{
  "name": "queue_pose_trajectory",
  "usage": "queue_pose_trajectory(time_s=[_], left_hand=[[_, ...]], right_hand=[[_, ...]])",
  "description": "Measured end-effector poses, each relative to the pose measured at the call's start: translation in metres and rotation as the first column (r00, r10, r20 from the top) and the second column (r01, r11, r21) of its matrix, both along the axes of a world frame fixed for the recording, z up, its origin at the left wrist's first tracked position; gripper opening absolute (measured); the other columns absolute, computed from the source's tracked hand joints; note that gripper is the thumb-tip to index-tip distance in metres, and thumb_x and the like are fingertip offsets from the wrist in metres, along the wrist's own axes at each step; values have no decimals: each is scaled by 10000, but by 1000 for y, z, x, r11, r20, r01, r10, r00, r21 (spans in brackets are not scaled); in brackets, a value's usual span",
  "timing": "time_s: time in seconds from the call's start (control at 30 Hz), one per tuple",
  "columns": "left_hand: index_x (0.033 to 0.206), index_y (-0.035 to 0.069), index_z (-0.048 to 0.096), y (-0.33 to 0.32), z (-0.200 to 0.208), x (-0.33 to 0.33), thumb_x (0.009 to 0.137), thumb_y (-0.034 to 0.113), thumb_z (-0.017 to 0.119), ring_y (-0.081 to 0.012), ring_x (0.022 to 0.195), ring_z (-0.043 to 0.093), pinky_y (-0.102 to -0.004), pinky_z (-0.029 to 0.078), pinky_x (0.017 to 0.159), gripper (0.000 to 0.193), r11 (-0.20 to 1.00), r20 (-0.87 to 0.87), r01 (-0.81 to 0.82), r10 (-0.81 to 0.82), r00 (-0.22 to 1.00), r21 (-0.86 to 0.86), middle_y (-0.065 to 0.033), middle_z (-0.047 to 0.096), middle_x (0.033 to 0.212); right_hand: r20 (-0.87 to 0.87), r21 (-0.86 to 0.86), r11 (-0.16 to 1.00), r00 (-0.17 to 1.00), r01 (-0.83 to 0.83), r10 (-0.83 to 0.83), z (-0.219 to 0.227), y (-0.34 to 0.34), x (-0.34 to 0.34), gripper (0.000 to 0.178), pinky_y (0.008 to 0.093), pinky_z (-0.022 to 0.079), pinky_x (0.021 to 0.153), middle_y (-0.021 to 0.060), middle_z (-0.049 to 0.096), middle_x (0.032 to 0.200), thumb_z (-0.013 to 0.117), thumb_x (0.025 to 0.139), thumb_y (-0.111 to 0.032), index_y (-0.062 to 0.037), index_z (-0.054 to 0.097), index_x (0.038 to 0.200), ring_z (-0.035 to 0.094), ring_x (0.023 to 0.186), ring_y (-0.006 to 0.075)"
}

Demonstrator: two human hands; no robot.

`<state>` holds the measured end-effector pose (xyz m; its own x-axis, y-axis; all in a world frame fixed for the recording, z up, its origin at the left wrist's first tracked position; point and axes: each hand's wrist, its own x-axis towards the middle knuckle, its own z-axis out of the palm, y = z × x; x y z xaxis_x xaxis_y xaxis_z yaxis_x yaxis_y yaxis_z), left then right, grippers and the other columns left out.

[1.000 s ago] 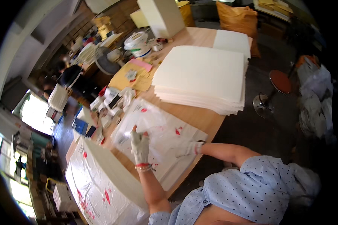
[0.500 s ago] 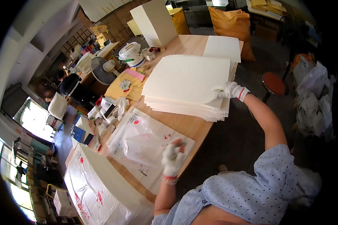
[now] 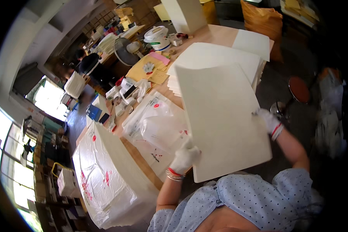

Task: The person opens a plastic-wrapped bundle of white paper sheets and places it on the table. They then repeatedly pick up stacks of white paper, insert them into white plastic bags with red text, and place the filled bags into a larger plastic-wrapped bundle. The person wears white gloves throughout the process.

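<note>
A large cream paper sheet is held up in front of me, tilted, between my two gloved hands. My left hand, in a white knit glove, is closed on its left edge near the bottom. At the right edge my right hand, also gloved and a little blurred, grips the sheet. Whether it is one sheet or a few together I cannot tell. Behind it lies the stack of cream sheets on the wooden table, partly hidden. Printed clear plastic bags lie flat beyond my left hand.
A tall plastic-wrapped stack stands at the near left. Farther back are a white bucket, a fan, a spare glove and small clutter. A round red stool is on the right. Another person works at the far left.
My right hand has lifted the sheet off the stack and drawn it toward me. My left hand has taken hold of its left edge. The view has shifted.
</note>
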<state>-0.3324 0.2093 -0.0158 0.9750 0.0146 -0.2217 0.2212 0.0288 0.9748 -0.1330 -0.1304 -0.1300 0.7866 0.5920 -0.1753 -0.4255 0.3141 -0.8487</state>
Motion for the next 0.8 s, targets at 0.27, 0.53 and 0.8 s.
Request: queue_pose_trajectory(time_s=[0.27,0.53,0.8], left_hand=[[1222,-35,457,-26,-65,14,752,332,648,-399,1223,355,-463,330,1000,627,619,165,58,-297,941,783,-321,363,1276],[1242,10,487,215,-35,30,882,225,605,-197,853,625,-319,529,734,436,838,287,-543,533,796,-53,-114,628,969],[1090,3,619,269,-75,84,905,5,413,-152,879,614,-281,519,762,276,838,279,-546,523,805,2,-76,641,1018]], right_hand=[[769,-325,830,638,453,-47,-23,156,-90,353,334,515,755,139,658,1000,657,799,-114,14,582,1119,646,887,213],[820,-354,848,568,395,77,75,132,-117,210,320,518,640,148,655,859,640,781,-87,-21,628,980,656,720,243],[543,-779,419,167,466,823,11,193,-90,137,397,516,581,140,657,856,598,759,-219,-119,669,819,650,706,313]])
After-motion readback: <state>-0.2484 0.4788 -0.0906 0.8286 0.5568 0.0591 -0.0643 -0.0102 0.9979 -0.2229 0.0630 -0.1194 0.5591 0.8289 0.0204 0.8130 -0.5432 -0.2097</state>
